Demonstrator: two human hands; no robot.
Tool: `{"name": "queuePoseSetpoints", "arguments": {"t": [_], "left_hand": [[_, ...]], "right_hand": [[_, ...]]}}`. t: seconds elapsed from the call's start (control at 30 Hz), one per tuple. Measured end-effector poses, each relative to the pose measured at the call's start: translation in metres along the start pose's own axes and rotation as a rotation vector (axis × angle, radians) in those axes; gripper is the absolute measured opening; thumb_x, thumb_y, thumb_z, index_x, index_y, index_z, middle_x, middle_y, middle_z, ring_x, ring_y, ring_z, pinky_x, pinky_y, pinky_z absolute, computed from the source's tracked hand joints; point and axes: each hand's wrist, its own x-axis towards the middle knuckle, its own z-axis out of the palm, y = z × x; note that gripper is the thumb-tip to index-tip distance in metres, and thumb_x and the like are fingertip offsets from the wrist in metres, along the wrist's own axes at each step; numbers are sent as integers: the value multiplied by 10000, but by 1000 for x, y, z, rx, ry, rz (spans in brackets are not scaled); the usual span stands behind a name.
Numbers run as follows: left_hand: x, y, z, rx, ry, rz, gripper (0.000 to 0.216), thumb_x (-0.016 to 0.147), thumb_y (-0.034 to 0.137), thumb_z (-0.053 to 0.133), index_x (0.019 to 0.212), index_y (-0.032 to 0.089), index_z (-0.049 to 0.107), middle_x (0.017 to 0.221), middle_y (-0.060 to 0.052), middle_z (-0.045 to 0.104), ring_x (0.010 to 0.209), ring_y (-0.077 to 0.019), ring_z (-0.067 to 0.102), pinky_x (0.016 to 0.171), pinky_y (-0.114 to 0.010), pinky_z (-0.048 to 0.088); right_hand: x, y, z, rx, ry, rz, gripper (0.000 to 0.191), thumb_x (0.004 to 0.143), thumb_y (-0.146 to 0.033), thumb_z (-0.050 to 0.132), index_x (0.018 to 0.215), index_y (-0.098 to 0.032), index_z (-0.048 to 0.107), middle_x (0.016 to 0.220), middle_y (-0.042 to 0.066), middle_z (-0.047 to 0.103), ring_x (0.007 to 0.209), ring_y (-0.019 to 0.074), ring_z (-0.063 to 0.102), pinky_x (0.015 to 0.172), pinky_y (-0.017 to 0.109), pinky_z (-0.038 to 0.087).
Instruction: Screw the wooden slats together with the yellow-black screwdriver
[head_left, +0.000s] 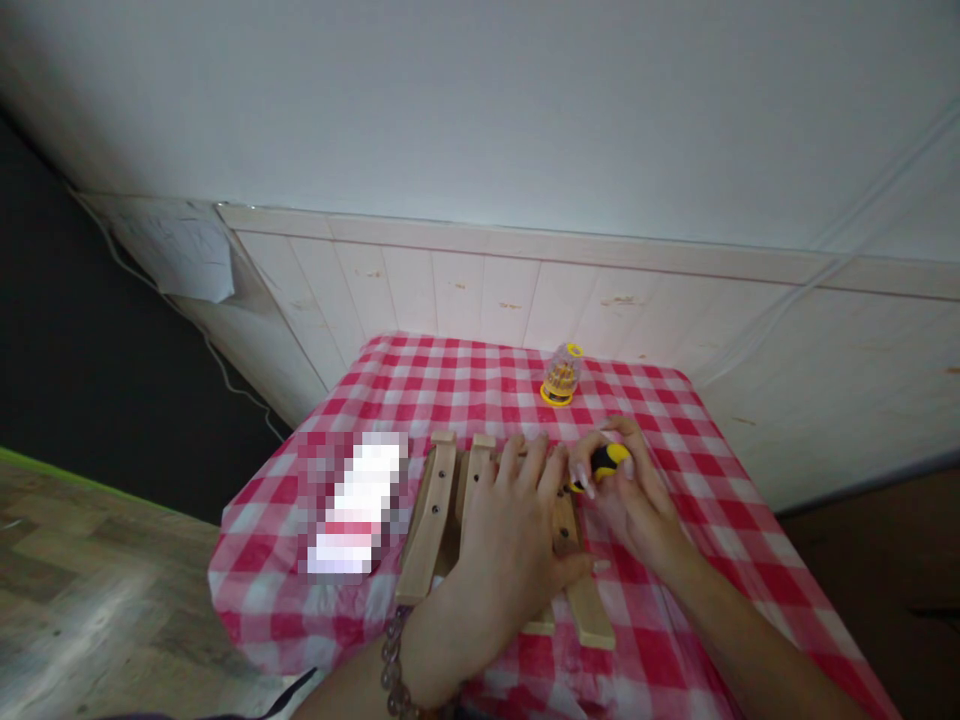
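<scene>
A small wooden frame of slats point(425, 545), with dark screw heads along its bars, lies on the table in front of me. My left hand point(514, 525) rests flat across its middle, fingers stretched toward the far side and thumb out to the right; much of the frame is hidden beneath it. Closed around a yellow-and-black screwdriver point(616, 457), my right hand point(637, 495) is at the frame's upper right corner. The screwdriver's tip is too small to make out, close to a screw on the right bar.
A clear case of bits with yellow ends point(559, 378) stands toward the back of the table. A blurred-out white object point(360, 505) lies left of the frame. A red-and-white checked cloth point(450, 375) covers the table, which meets a panelled wall point(457, 285).
</scene>
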Motion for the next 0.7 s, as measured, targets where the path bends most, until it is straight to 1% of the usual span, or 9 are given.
{"name": "queuePoseSetpoints", "arguments": {"t": [0.1,0.2,0.3,0.37,0.43,0.5,0.57,0.63,0.7], "left_hand": [[0,0,2,4,11,3,944,719,641,829,1454,151,495,1567,-158,477,1423,-403,432,1146,-586,396],[0,-1,4,-2,20,4,946,733,634,821,1469,150,477,1550,-163,495,1413,-400,441,1146,-587,391],[-1,-1,5,-23,31,6,957,735,619,827,1482,147,458,1546,-155,501,1415,-395,435,1147,-586,389],[-1,-1,4,-37,35,10,941,746,610,822,1484,155,458,1556,-146,491,1418,-393,430,1148,-594,383],[0,-1,3,-44,30,8,906,752,609,818,1466,163,483,1562,-141,486,1422,-396,425,1156,-607,368],[0,-1,2,-48,22,1,880,752,609,818,1447,170,507,1566,-138,482,1427,-398,420,1166,-616,352],[0,-1,1,-49,13,-3,876,747,606,823,1437,161,516,1568,-141,479,1427,-399,419,1172,-622,344],[0,-1,1,-44,13,2,874,751,598,822,1430,141,517,1566,-149,478,1420,-402,423,1166,-625,352],[-1,-1,2,-41,29,10,882,758,597,817,1438,130,505,1557,-154,486,1408,-404,434,1157,-628,361]], "right_hand": [[2,-6,2,36,3,98,418,961,-642,480,1082,-291,673,770,5,543,681,193,513,692,350,529],[4,-7,-3,-3,-22,126,378,955,-609,516,1011,-281,695,762,16,555,711,206,551,716,369,542],[5,-4,-13,-130,-83,123,395,940,-636,540,934,-266,679,770,38,625,746,230,607,742,400,557],[4,-3,-18,-226,-99,94,407,933,-642,554,911,-256,682,834,61,684,809,245,652,793,412,563],[3,-3,-21,-307,-62,42,398,921,-639,582,915,-258,699,901,65,720,869,247,682,832,398,564],[1,-5,-20,-372,-21,5,378,900,-632,622,919,-266,715,920,58,739,872,239,700,808,369,571],[0,-6,-17,-405,0,-22,351,882,-615,661,928,-273,725,887,48,742,819,224,706,746,342,578],[0,-6,-14,-403,17,-66,313,864,-580,708,950,-280,726,857,35,729,777,205,698,708,322,578],[1,-6,-11,-384,66,-142,250,843,-506,770,943,-286,705,849,19,704,774,190,687,713,315,582]]}}
